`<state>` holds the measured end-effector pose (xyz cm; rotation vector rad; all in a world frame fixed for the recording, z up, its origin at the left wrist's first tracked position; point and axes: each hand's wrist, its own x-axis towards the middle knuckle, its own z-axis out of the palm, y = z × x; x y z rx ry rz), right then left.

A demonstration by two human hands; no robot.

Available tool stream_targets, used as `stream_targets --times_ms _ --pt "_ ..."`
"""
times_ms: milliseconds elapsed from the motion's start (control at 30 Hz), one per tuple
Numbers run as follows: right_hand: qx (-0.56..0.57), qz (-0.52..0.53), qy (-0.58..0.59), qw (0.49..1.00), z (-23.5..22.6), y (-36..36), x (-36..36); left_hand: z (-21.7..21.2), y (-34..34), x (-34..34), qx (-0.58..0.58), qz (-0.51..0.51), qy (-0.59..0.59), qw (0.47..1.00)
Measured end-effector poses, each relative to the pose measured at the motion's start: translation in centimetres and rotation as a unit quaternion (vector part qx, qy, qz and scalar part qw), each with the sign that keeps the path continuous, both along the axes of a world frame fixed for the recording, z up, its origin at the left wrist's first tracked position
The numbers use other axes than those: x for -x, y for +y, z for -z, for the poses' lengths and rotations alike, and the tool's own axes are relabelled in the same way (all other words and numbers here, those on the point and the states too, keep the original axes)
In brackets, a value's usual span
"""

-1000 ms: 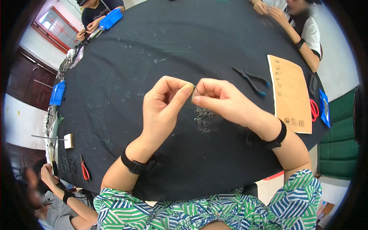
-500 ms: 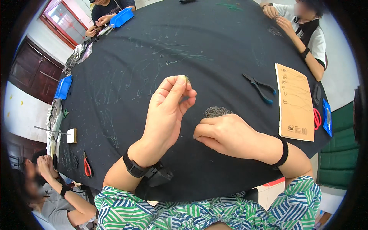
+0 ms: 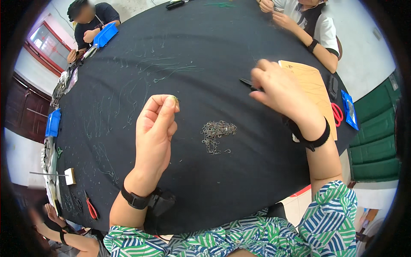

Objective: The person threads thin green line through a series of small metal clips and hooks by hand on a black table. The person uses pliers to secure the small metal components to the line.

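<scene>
My left hand is raised over the black cloth, thumb and forefinger pinched together. A tiny greenish-dark bit shows at their tips, too small to make out. To its right lies a loose pile of small metal hooks, with one hook apart from the rest. My right hand is over the pliers, thumb and fingers apart, with no object seen between them. Only the dark jaws of the pliers show; the hand hides the handles. Whether it touches them I cannot tell.
Right of my right hand lies a brown card with lines on it, beside red-handled scissors and a blue packet. Green threads lie across the tabletop. Red-handled pliers sit at lower left. Other people work around the table.
My right hand has left the hook pile and moved up and right to the pliers, uncovering the pile. My left hand keeps its pinch. The whole view has shifted slightly.
</scene>
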<state>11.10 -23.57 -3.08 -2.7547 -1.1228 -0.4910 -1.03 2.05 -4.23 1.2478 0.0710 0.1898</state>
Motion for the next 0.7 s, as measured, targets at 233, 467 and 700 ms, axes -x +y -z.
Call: stream_targets --times_ms 233,467,700 --pt "0.068 0.074 0.147 0.984 1.1 -1.2 -1.2 0.7 0.2 -0.4 -0.114 -0.034 -0.016 0.993" --pt "0.132 0.102 0.234 0.958 0.3 -0.8 -2.1 1.2 0.5 -0.6 -0.162 -0.049 -0.044 0.985" --pt "-0.052 -0.023 0.211 0.976 -0.6 2.0 0.1 1.2 0.5 -0.9 -0.183 -0.023 -0.06 0.981"
